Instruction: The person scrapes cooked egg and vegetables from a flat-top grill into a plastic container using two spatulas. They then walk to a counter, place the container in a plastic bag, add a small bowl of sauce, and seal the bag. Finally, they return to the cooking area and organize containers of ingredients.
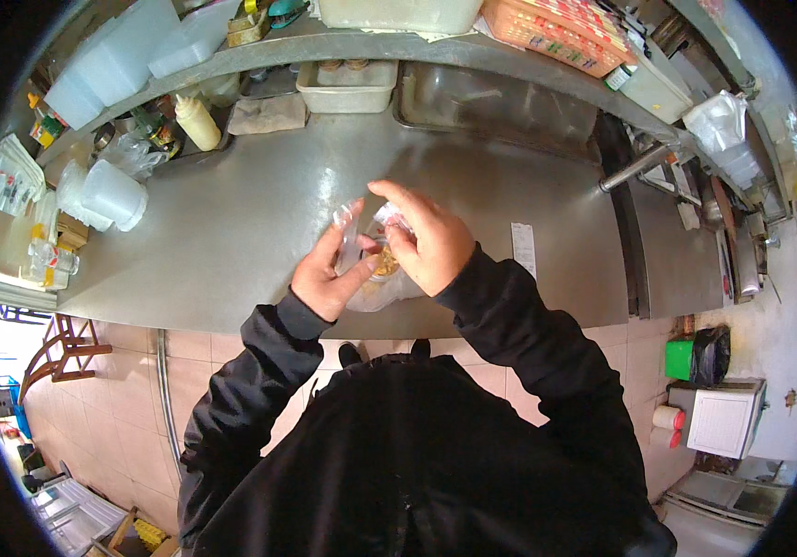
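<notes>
A thin clear plastic bag (379, 298) lies at the near edge of the steel counter (245, 209), around a small round container of yellow-brown food (386, 263). My left hand (327, 273) grips the bag's left side, its thumb at the container and its fingers behind the film. From the right, my right hand (430, 240) holds a bunched part of the bag above the food, with the index finger stretched out to the left. The fingers partly cover the container, so its full shape is hidden. A printed paper slip (524, 249) lies right of my right hand.
Along the back, under a metal shelf (440, 47), stand a squeeze bottle (198, 123), a folded cloth (268, 115), a white tub (347, 94) and a large metal tray (496, 104). Translucent plastic containers (114, 195) stand at the left. A metal post (634, 167) rises at the right.
</notes>
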The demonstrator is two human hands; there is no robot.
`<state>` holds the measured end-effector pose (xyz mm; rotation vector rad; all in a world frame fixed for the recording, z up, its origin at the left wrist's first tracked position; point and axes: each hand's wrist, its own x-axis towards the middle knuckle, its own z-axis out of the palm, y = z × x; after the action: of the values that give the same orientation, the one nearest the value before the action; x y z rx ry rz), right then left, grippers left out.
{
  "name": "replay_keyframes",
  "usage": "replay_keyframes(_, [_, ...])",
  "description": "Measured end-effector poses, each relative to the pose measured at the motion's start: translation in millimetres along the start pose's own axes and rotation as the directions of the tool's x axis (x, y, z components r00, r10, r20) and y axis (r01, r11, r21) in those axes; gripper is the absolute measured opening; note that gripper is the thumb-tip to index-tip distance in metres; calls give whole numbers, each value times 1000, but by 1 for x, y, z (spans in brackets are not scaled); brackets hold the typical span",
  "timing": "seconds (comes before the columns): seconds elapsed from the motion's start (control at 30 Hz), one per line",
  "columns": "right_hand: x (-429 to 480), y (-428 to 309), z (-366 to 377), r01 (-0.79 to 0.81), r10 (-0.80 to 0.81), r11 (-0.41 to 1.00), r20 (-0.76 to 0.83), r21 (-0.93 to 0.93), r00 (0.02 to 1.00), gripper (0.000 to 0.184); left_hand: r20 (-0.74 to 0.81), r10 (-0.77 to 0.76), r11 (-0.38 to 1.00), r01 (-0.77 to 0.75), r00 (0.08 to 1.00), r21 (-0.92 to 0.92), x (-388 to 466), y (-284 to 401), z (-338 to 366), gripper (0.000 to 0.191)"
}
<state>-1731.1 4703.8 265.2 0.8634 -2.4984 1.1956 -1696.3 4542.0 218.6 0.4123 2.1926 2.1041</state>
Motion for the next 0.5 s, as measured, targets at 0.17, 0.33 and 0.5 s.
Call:
replay_keyframes(0.17, [3,-1,-1,290,-256,950,239,-116,937,48,211,259,904,-313,943,291,39,-17,2,53])
replay_keyframes(0.33, [-1,14,-5,173,-190,975,118,140,975,41,348,91,945,-191,933,264,49,-29,-5,27])
replay_keyframes(0.5, [-1,34,9,-616,533,675,308,406,788,46,393,120,852,-298,912,431,47,-26,-5,17])
